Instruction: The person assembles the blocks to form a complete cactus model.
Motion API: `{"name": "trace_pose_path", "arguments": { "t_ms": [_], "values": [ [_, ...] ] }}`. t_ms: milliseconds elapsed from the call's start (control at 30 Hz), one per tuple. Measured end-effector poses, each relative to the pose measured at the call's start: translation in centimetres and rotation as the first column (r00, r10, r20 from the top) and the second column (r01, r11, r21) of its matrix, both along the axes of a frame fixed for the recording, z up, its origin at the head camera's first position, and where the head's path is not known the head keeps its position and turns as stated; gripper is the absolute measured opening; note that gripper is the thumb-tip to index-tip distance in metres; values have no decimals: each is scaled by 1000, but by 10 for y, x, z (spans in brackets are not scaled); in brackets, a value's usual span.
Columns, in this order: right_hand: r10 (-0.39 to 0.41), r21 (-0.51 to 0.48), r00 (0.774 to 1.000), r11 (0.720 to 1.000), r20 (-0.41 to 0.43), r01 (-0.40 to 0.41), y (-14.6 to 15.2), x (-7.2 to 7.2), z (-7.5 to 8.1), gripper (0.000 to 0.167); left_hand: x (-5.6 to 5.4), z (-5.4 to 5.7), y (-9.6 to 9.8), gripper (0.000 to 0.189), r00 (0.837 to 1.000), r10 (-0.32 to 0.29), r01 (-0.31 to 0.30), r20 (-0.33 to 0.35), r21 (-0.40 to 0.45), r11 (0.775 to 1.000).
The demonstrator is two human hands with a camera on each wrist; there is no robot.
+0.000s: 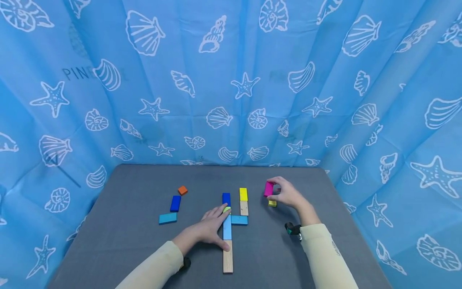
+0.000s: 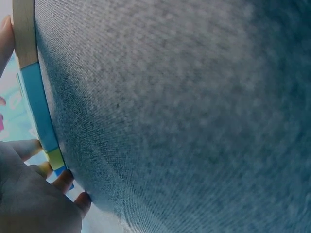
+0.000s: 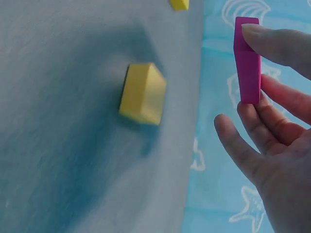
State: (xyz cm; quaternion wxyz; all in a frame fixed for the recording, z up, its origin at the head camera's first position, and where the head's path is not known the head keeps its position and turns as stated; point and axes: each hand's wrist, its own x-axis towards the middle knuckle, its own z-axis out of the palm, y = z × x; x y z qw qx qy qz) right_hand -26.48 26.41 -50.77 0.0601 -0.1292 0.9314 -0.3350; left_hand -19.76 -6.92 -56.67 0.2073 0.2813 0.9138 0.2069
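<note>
My right hand (image 1: 288, 193) pinches a magenta block (image 1: 268, 189) between thumb and fingers, raised above the table. Below it on the cloth is a small yellow block (image 3: 143, 94). With fingers spread, my left hand (image 1: 209, 228) rests along a straight row of blocks. Its thumb touches the long plain wooden block (image 1: 227, 263) at the near end, and its fingertips reach the yellow-green block (image 1: 226, 209). Between these lies a light blue block (image 1: 227, 228); a dark blue block (image 1: 226, 198) forms the far end.
Right of the row lie a teal block (image 1: 240, 220), a short wooden block (image 1: 244, 208) and a yellow block (image 1: 243, 194). Farther left are an orange block (image 1: 182, 190), a blue block (image 1: 175, 203) and another teal block (image 1: 167, 218). A blue shell-print curtain (image 1: 231, 100) surrounds the grey table (image 1: 133, 192).
</note>
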Motion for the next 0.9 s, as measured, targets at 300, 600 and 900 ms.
{"name": "trace_pose_path", "arguments": {
  "t_ms": [300, 600, 900],
  "values": [
    [37, 7, 999, 999, 3, -37, -26, -10, 3, 62, 2, 1, 1, 124, 1000, 6, -6, 8, -2, 1000],
    [38, -8, 999, 999, -2, -38, -41, -21, -2, 66, 1, 1, -1, 125, 1000, 9, -9, 5, -4, 1000],
    [11, 6, 1000, 1000, 2, -11, -57, -32, -6, 65, 0, 0, -1, 126, 1000, 11, -11, 14, 11, 1000]
  ]
}}
